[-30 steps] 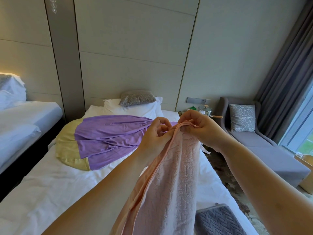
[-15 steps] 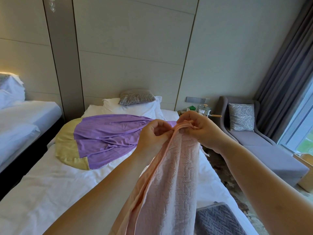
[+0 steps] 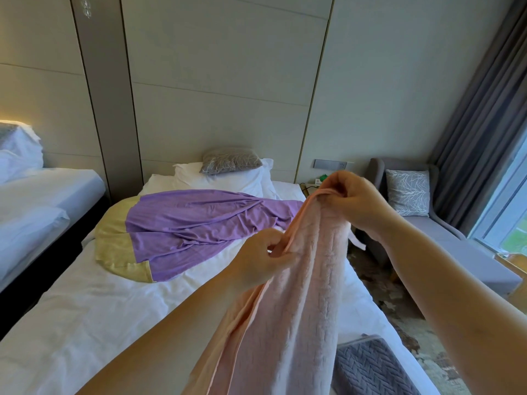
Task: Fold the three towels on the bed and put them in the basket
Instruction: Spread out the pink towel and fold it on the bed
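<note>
A pink towel [image 3: 296,303] hangs lengthwise in the air over the white bed [image 3: 94,309]. My right hand [image 3: 352,199] pinches its top end, held high and to the right. My left hand [image 3: 262,259] grips the towel's left edge lower down. A purple cloth [image 3: 199,226] lies spread on the bed over a yellow cloth [image 3: 114,243]. A grey towel [image 3: 370,366] lies at the bed's near right corner. No basket is in view.
White pillows [image 3: 228,178] with a grey cushion [image 3: 231,159] lie at the headboard. A second bed [image 3: 37,201] stands to the left. A grey sofa [image 3: 445,232] with a cushion and dark curtains [image 3: 479,115] fill the right side.
My hands were together at the towel's top end. Now the left hand has slid down along the edge while the right hand moved up and to the right.
</note>
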